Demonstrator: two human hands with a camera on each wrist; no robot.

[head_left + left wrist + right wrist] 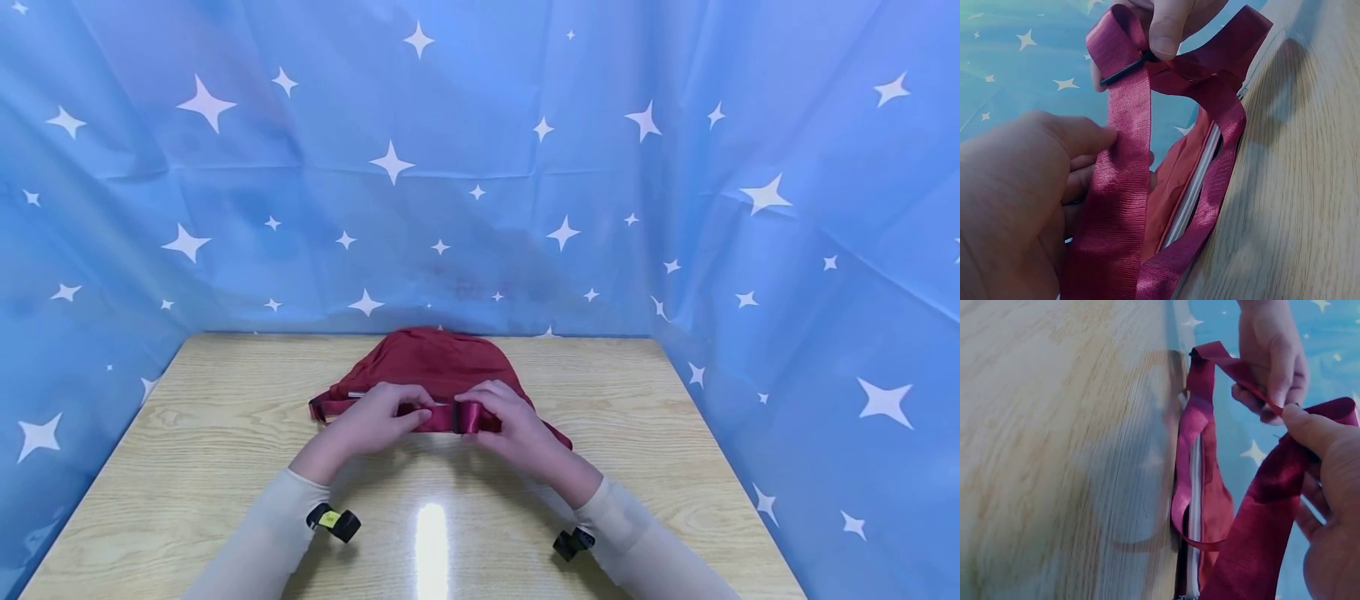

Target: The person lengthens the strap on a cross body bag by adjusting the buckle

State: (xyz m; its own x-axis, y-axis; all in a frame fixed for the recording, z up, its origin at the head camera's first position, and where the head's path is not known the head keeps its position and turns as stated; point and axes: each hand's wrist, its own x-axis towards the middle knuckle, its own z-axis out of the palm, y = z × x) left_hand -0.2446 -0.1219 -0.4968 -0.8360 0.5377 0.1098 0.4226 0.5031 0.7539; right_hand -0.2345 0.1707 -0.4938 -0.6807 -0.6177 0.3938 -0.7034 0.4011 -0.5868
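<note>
A dark red fabric bag lies toward the back of the table, its shiny red strap raised along the front. My left hand pinches the strap between thumb and fingers, left of a black slider buckle. Right at that slider, my right hand grips the strap where it folds into a loop, thumb against the webbing. Behind the raised strap runs the bag's pale zipper. Another stretch of strap hangs slack beside it. Parts of the fingers are hidden behind the webbing.
The bag rests on a light wood-grain table. A blue curtain with white stars stands close behind the table and along both sides. Each wrist wears a small black camera over a pale sleeve.
</note>
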